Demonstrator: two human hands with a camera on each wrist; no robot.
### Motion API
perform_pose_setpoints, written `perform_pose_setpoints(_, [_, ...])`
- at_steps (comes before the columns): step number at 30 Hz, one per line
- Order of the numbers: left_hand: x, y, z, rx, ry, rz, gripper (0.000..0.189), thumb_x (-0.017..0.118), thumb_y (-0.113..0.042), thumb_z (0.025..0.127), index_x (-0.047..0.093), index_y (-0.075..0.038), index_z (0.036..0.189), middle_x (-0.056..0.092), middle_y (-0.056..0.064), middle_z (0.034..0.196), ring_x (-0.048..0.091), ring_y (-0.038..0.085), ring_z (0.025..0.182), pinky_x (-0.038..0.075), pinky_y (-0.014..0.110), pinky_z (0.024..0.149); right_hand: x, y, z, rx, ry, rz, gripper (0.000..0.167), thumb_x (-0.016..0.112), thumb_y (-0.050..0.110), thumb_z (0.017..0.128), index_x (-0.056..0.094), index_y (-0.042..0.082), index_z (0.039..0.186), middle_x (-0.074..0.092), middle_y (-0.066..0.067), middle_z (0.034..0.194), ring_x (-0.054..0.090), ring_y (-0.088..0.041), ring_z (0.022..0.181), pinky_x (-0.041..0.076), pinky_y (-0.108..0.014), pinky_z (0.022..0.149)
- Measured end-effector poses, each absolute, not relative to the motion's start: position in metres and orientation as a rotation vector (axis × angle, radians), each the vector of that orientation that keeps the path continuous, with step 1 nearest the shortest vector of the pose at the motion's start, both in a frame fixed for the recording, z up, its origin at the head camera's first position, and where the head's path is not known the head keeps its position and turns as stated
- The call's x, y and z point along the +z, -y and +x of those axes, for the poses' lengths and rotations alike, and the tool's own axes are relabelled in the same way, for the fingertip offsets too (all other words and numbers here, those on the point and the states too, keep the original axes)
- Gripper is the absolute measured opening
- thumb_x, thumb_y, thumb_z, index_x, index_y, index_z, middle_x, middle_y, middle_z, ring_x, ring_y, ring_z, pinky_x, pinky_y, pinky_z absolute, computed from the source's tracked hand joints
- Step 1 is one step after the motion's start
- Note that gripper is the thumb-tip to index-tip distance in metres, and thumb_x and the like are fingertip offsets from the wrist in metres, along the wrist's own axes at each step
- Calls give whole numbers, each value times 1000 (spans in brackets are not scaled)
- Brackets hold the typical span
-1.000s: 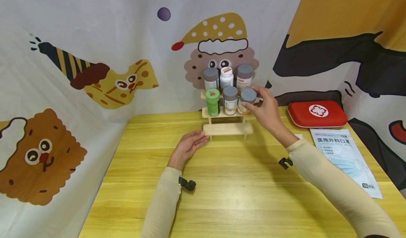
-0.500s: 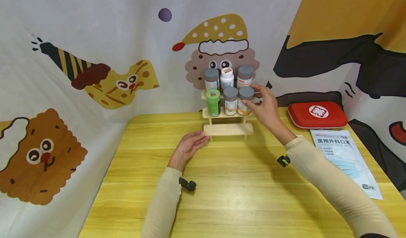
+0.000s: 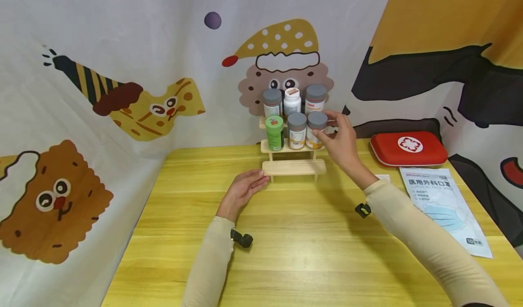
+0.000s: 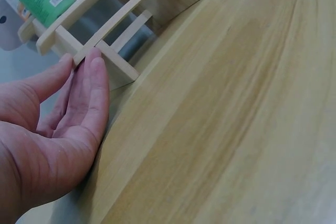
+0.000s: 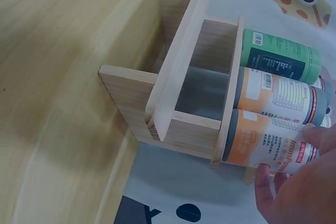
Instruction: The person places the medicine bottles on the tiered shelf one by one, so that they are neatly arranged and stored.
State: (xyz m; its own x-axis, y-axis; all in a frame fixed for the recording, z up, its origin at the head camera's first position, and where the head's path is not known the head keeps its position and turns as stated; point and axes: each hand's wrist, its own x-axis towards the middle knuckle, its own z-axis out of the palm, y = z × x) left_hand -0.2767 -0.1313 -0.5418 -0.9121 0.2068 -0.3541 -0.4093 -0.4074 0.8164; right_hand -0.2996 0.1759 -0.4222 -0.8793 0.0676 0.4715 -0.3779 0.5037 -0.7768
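A three-step wooden rack [image 3: 294, 166] stands on the table. My left hand [image 3: 244, 189] pinches the left end of its lowest step, the thumb and fingertips [image 4: 97, 64] meeting at the board's corner. My right hand [image 3: 342, 143] holds a grey-lidded supplement bottle [image 5: 268, 142] at the right end of the middle step, thumb on one side and fingers on the other. The bottle stands upright, its base at the board. Beside it on that step are another grey-lidded bottle [image 3: 297, 132] and a green bottle [image 3: 274, 133]. The lowest step carries nothing.
The top step holds a grey-lidded bottle [image 3: 272, 102], a white bottle [image 3: 292, 100] and a larger grey-lidded bottle [image 3: 315, 99]. At the right lie a red first-aid case [image 3: 408, 149] and a face-mask packet [image 3: 445, 211]. A patterned curtain [image 3: 155, 34] hangs behind the table.
My right hand has shifted the bottle slightly left, so it now stands straight in line beside its neighbour. The right forearm has drifted a little left. My left hand stays at the rack.
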Motion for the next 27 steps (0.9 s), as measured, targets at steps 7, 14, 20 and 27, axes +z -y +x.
perform_pose_setpoints(7, [-543,131,-277,2337,-1450,-264,18,61,-4,107,64,1,124,79,7,97,79,16,92,67,27,90,-427,-178,-299,1366,2300,264,65,83,14,93,51,4,148,55,-18,139,63,-34,123,60,-21,84])
perform_pose_setpoints(14, [-544,132,-278,2343,-1483,-253,25,60,-5,107,62,5,130,80,8,97,79,16,92,67,28,90,-439,-184,-288,1297,2401,222,70,79,29,96,46,-1,150,50,-24,146,52,-43,133,49,-54,107])
perform_pose_setpoints(20, [-540,132,-277,2344,-1519,-262,29,57,-14,111,61,4,133,76,7,98,79,17,93,67,29,90,-453,-191,-270,1233,2532,180,83,79,38,94,40,-2,156,45,-27,151,44,-44,139,42,-62,115])
perform_pose_setpoints(27, [-525,132,-274,2284,-1610,-291,45,57,-34,111,59,1,138,72,18,118,78,24,100,67,35,94,-464,-199,-253,1057,2710,201,100,82,51,89,35,2,161,38,-30,161,36,-50,148,37,-70,120])
